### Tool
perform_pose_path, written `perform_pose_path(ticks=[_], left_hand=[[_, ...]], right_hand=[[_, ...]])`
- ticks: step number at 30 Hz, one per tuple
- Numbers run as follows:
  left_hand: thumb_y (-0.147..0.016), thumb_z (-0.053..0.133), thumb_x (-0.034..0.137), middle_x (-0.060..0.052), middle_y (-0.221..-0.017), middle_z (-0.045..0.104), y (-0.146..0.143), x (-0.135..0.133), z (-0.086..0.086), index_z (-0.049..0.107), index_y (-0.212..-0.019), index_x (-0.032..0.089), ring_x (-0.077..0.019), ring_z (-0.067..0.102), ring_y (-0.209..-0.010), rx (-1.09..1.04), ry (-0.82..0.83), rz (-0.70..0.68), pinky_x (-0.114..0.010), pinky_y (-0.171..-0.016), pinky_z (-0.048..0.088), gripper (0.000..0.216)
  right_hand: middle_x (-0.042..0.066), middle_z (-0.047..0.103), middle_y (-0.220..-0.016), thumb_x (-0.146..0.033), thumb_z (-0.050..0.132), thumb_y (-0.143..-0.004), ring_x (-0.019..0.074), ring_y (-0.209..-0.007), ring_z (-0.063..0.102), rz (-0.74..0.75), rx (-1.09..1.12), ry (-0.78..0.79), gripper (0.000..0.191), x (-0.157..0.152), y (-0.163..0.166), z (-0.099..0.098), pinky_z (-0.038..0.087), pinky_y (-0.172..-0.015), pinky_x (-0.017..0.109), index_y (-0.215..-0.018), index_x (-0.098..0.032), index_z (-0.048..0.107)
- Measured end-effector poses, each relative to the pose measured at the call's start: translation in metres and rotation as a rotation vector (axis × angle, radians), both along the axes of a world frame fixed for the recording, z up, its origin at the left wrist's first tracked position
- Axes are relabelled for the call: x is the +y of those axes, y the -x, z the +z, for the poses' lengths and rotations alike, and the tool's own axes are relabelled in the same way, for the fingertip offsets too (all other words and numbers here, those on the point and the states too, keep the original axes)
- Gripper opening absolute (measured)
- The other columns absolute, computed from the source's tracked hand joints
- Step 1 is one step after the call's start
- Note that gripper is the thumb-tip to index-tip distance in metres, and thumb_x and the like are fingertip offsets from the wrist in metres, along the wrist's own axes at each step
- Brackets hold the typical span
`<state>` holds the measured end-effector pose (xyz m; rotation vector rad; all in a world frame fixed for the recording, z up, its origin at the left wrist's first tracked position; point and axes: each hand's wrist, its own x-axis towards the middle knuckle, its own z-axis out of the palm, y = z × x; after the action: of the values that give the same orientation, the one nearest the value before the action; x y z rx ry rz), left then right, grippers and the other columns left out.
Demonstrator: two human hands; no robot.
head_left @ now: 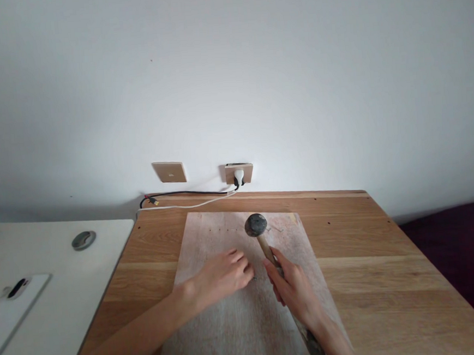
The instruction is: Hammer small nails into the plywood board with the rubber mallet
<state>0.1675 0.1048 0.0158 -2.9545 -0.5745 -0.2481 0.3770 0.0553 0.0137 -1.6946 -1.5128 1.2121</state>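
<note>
Head view: the board (216, 332) lay flat on the table (393, 285), pale and scuffed, square to the wall — a sacrificial surface under the work, I'd judge. A row of small dark marks (225, 230) ran along its far edge; nails or holes, too small to tell.

Right hand (295, 290) was wrapped around the hammer (256, 225) handle about midway, fingers curled shut on the wood. The butt end stuck out past the wrist toward the near edge. The head sat over the board's far part, close to that row of marks; touching or just above, I couldn't tell. A mid-handle grip reads as control over force.

Left hand (224, 274) rested palm-down on the board, just left of the handle, fingers drawn together with the tips pinched near a tiny dark thing at the fingertips — possibly a nail, too small to confirm. The forearm came in low from the near left.

A socket (239, 173) with a plug was on the wall behind, with cables (189, 195) trailing left.
</note>
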Motion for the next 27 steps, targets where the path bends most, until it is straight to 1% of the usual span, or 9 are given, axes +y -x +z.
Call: perform_pose_path(ticks=[2, 4, 5, 7, 10, 14, 20, 23, 27], left_hand=[[-0.093, 0.072, 0.012, -0.003, -0.08, 0.068, -0.002, 0.002, -0.002, 0.068, -0.088, 0.016, -0.0209, 0.065, -0.081, -0.021, 0.003, -0.035, -0.034, -0.074, 0.049, 0.008], [-0.093, 0.072, 0.013, -0.003, -0.083, 0.069, 0.0, 0.01, -0.005, 0.068, -0.085, 0.017, -0.0204, 0.066, -0.085, -0.075, 0.066, -0.048, -0.033, -0.077, 0.05, 0.01], [-0.093, 0.072, 0.012, -0.003, -0.085, 0.07, 0.003, 0.017, -0.007, 0.069, -0.086, 0.018, -0.0203, 0.066, -0.086, -0.123, 0.114, -0.026, -0.033, -0.079, 0.05, 0.01], [-0.093, 0.071, 0.009, -0.003, -0.088, 0.071, 0.008, 0.033, -0.014, 0.072, -0.092, 0.018, -0.0199, 0.067, -0.088, -0.27, 0.217, 0.094, -0.033, -0.082, 0.051, 0.009], [-0.092, 0.07, 0.005, -0.004, -0.093, 0.075, 0.015, 0.059, -0.026, 0.075, -0.103, 0.018, -0.0198, 0.069, -0.091, -0.493, 0.34, 0.305, -0.031, -0.083, 0.052, 0.018], [-0.091, 0.07, 0.004, -0.005, -0.092, 0.076, 0.014, 0.076, -0.039, 0.076, -0.097, 0.019, -0.0213, 0.07, -0.092, -0.569, 0.405, 0.407, -0.032, -0.083, 0.053, 0.017], [-0.092, 0.067, 0.004, -0.005, -0.094, 0.076, 0.01, 0.074, -0.046, 0.077, -0.099, 0.021, -0.0215, 0.069, -0.094, -0.625, 0.432, 0.421, -0.033, -0.086, 0.054, 0.021], [-0.09, 0.07, 0.005, -0.006, -0.096, 0.076, 0.01, 0.074, -0.047, 0.076, -0.096, 0.021, -0.0228, 0.069, -0.098, -0.654, 0.447, 0.406, -0.035, -0.088, 0.054, 0.018], [-0.087, 0.068, 0.0, -0.006, -0.097, 0.075, 0.009, 0.077, -0.051, 0.076, -0.094, 0.019, -0.021, 0.07, -0.096, -0.714, 0.528, 0.398, -0.033, -0.088, 0.055, 0.022]], right_hand=[[-0.009, 0.052, -0.049, -0.064, 0.043, -0.099, 0.0141, -0.037, 0.052, -0.015, 0.007, 0.0, 0.058, -0.002, -0.002, -0.001, 0.036, -0.038, 0.023, -0.125, -0.015, 0.059], [-0.009, 0.052, -0.05, -0.064, 0.044, -0.1, 0.0137, -0.037, 0.052, -0.03, 0.014, 0.005, 0.056, -0.004, -0.004, -0.004, 0.036, -0.037, 0.022, -0.125, -0.016, 0.059], [-0.009, 0.053, -0.051, -0.063, 0.044, -0.1, 0.0135, -0.038, 0.052, -0.037, 0.019, 0.009, 0.055, -0.005, -0.005, -0.005, 0.036, -0.037, 0.022, -0.125, -0.016, 0.058], [-0.008, 0.054, -0.054, -0.062, 0.045, -0.1, 0.0131, -0.038, 0.052, -0.048, 0.034, 0.013, 0.052, -0.006, -0.007, -0.006, 0.037, -0.037, 0.022, -0.123, -0.018, 0.058], [-0.008, 0.053, -0.054, -0.061, 0.046, -0.099, 0.0128, -0.038, 0.052, -0.059, 0.046, 0.018, 0.048, -0.006, -0.007, -0.005, 0.037, -0.037, 0.022, -0.12, -0.019, 0.059], [-0.008, 0.051, -0.051, -0.059, 0.046, -0.1, 0.0132, -0.038, 0.052, -0.061, 0.03, 0.027, 0.048, -0.008, -0.006, -0.001, 0.037, -0.037, 0.022, -0.121, -0.018, 0.058], [-0.008, 0.051, -0.052, -0.061, 0.047, -0.099, 0.0125, -0.038, 0.051, -0.056, 0.025, 0.037, 0.05, -0.009, -0.007, -0.002, 0.036, -0.036, 0.021, -0.12, -0.017, 0.058], [-0.008, 0.052, -0.055, -0.061, 0.046, -0.099, 0.012, -0.038, 0.051, -0.049, 0.032, 0.044, 0.05, -0.007, -0.006, -0.004, 0.037, -0.037, 0.021, -0.121, -0.017, 0.057], [-0.009, 0.051, -0.055, -0.06, 0.045, -0.1, 0.0117, -0.038, 0.05, -0.026, 0.056, 0.03, 0.046, -0.002, 0.0, 0.0, 0.036, -0.036, 0.021, -0.116, -0.018, 0.057]])
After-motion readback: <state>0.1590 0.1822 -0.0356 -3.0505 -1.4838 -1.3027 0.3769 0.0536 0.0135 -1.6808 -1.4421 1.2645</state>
